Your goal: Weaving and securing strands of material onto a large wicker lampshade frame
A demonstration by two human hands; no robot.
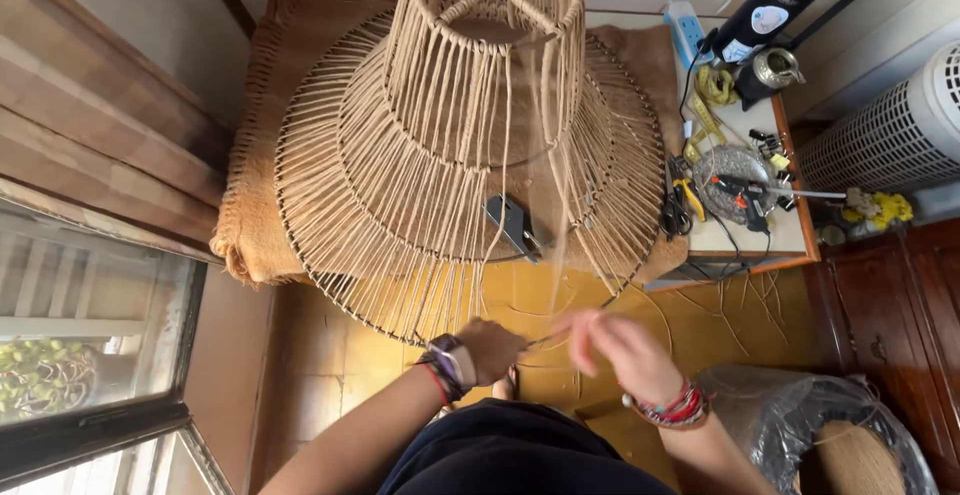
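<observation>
Both hands, left hand [492,348] and right hand [612,347], pinch thin tan jute cord [552,285] at six o'clock below the tiered wire-framed rope lampshade [450,155]; slack could loosen wraps.

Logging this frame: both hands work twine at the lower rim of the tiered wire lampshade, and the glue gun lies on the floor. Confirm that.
Not quite. The glue gun lies on the side table, not the floor, as the head view shows. Both hands, left hand and right hand, do work twine at the lampshade rim.

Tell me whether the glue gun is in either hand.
No. The glue gun lies on the side table, apart from both hands, which work strands at the lampshade frame.
</observation>
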